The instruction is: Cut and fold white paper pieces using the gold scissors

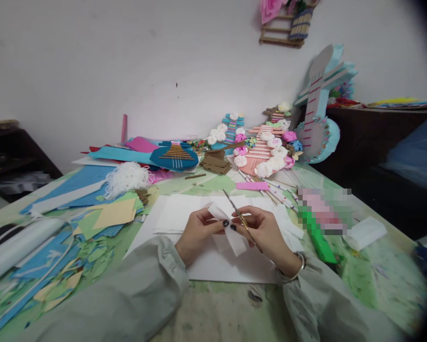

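My left hand (201, 231) pinches a thin strip of white paper (236, 242) between thumb and fingers. Close beside it, my right hand (265, 232) is closed around a pair of scissors (239, 212), their blades pointing up and away to the left. The right thumb also touches the strip. Its lower end hangs down over a large white sheet (213, 268) on the table. Behind my hands lies a stack of smaller white paper pieces (177, 211). Whether the scissors' blades are apart I cannot tell.
Paper scraps (102, 228) and a ball of white string (128, 180) lie on the left. At the back stand decorated cardboard instruments (261, 152) with paper flowers. Several pens (279, 194) and a green strip-shaped item (318, 240) lie on the right. A dark cabinet (363, 142) borders the table.
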Available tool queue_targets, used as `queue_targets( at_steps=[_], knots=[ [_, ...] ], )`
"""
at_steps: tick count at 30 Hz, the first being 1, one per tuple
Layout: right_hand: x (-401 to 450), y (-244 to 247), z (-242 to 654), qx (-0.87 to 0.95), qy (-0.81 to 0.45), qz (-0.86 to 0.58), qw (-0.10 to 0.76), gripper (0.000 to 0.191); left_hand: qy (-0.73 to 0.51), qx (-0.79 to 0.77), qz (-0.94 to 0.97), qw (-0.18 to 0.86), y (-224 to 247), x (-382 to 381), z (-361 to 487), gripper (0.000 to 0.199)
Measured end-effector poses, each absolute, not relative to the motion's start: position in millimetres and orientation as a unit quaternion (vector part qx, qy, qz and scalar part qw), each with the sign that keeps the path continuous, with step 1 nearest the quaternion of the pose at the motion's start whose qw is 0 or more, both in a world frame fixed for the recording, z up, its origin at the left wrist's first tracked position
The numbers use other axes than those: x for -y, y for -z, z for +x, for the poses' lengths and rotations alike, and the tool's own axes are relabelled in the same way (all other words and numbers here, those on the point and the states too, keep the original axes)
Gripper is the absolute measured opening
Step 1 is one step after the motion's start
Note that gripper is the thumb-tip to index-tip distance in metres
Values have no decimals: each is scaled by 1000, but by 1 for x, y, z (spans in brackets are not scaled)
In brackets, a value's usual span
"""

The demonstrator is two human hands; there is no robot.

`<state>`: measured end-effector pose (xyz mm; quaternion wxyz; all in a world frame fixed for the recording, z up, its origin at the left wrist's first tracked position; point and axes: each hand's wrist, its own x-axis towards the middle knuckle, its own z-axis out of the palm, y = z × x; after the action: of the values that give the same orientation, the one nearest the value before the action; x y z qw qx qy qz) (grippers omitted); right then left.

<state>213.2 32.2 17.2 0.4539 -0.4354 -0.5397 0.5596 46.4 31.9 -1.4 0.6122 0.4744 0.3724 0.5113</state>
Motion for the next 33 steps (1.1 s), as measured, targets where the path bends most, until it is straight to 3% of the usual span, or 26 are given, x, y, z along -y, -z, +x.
queue_targets(
  at_steps=[15,22,27,33],
  knots=[
    [-34,-14,213,563,-510,-459,461,33,-520,-352,529,571,-9,-35,38,24],
    [-31,-17,211,567,-521,-456,447,34,-558,-413,618,370,-19,-44,24,14],
    [-30,-20,212,566,-534,-456,432,32,-542,-383,594,455,-21,-49,19,17],
    [-34,-21,215,554,-535,-457,445,33,-598,-403,546,427,-26,-56,10,26]
  ],
)
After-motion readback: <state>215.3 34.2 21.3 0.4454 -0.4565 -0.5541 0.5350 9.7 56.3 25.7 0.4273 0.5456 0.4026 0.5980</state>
